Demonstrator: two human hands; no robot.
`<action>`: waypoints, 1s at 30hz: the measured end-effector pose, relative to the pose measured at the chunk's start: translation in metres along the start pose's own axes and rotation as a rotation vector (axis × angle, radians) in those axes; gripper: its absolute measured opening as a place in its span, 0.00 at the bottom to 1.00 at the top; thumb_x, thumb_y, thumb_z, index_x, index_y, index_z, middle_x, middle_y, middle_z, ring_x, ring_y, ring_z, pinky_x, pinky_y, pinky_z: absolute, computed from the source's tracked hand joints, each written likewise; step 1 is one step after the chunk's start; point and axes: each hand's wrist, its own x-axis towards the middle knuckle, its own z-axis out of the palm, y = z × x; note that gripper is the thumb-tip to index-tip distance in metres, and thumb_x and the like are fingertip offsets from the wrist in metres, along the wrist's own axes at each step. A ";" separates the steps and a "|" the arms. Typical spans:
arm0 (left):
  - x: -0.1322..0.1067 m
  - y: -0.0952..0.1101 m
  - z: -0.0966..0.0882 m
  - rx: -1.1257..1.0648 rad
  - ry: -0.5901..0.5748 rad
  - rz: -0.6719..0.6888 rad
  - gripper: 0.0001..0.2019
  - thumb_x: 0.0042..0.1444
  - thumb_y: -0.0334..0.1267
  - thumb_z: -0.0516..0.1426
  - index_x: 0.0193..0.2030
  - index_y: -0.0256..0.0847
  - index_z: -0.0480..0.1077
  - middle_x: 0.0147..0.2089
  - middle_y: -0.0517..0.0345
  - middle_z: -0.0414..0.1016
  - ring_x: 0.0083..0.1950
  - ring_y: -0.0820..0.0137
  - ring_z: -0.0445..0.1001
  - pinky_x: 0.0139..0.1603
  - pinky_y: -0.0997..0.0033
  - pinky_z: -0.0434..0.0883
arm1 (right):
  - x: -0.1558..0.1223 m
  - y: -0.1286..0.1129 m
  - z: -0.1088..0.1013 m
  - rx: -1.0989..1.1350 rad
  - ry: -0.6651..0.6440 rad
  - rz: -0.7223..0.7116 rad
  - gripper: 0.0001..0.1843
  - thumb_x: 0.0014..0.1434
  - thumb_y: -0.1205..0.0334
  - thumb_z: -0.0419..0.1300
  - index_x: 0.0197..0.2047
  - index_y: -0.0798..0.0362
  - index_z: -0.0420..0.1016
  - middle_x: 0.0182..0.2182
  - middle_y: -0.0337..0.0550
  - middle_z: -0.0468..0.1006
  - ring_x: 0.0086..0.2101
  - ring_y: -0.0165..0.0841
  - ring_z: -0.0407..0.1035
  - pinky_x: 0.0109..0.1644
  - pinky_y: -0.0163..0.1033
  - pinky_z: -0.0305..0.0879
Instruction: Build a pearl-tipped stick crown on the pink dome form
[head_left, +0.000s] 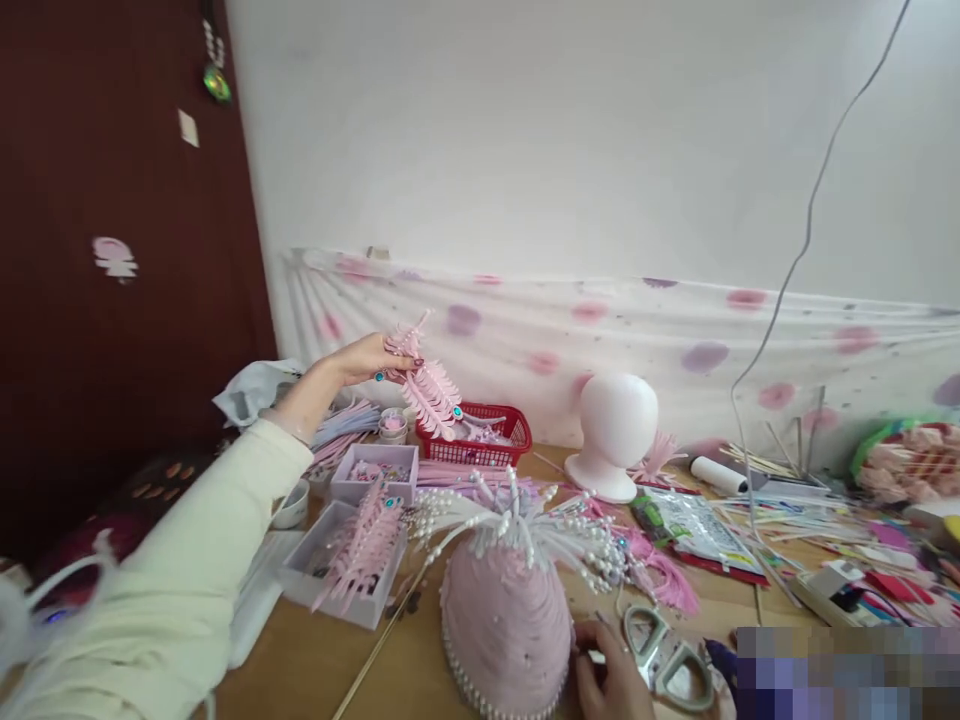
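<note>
My left hand [367,360] is raised at arm's length, pinching pink feather-shaped pieces [433,400] with blue gems and pearl beads. They hang just above a red plastic basket [517,430]. A pink domed headdress [510,620], edged with pearls and topped by a spray of beaded white stems [480,515], stands in front of me. Right beside its lower right edge is my right hand [611,675]. Its fingers are curled, and a small white bit shows between them that I cannot make out. More pink feather-shaped pieces [371,540] lie across a grey tray on the left.
Scissors [667,660] lie right of my right hand. A white foam head [619,425] stands at the back. A lilac box of beads [375,460], a silvery packet [701,530], a thin stick [379,645] and scattered craft strips cover the table. A cable [806,220] hangs on the right.
</note>
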 end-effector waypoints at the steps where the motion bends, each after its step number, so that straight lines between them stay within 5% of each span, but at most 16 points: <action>1: -0.015 -0.002 -0.001 0.001 0.021 -0.001 0.19 0.36 0.44 0.73 0.32 0.36 0.77 0.32 0.56 0.80 0.34 0.70 0.76 0.35 0.71 0.74 | 0.001 0.002 0.000 0.014 -0.012 0.014 0.08 0.52 0.63 0.57 0.30 0.51 0.78 0.30 0.44 0.81 0.31 0.37 0.76 0.34 0.36 0.75; 7: -0.104 -0.026 0.004 -0.025 0.131 -0.037 0.17 0.37 0.43 0.72 0.33 0.37 0.78 0.32 0.58 0.81 0.35 0.70 0.76 0.35 0.72 0.74 | 0.001 -0.003 0.001 0.006 0.038 0.051 0.12 0.49 0.60 0.53 0.31 0.51 0.78 0.31 0.45 0.81 0.33 0.39 0.76 0.38 0.42 0.74; 11: -0.136 -0.041 0.003 -0.076 0.154 -0.053 0.18 0.38 0.44 0.72 0.34 0.37 0.78 0.32 0.57 0.80 0.33 0.70 0.76 0.32 0.74 0.72 | 0.000 -0.006 0.002 -0.025 0.032 0.061 0.14 0.49 0.58 0.53 0.34 0.52 0.78 0.32 0.48 0.81 0.35 0.41 0.76 0.41 0.46 0.72; 20: -0.152 -0.052 -0.003 -0.105 0.131 -0.015 0.21 0.42 0.48 0.71 0.37 0.34 0.77 0.29 0.55 0.77 0.31 0.69 0.74 0.32 0.70 0.72 | -0.005 -0.013 0.001 0.010 0.036 0.076 0.14 0.50 0.58 0.53 0.36 0.53 0.77 0.34 0.50 0.81 0.36 0.43 0.76 0.44 0.49 0.71; 30: -0.150 -0.052 -0.007 -0.075 0.103 -0.033 0.24 0.33 0.52 0.73 0.32 0.37 0.77 0.29 0.58 0.77 0.29 0.73 0.72 0.29 0.75 0.71 | -0.006 -0.017 -0.001 0.020 0.071 0.092 0.14 0.48 0.59 0.53 0.34 0.52 0.77 0.34 0.50 0.82 0.35 0.41 0.75 0.41 0.46 0.72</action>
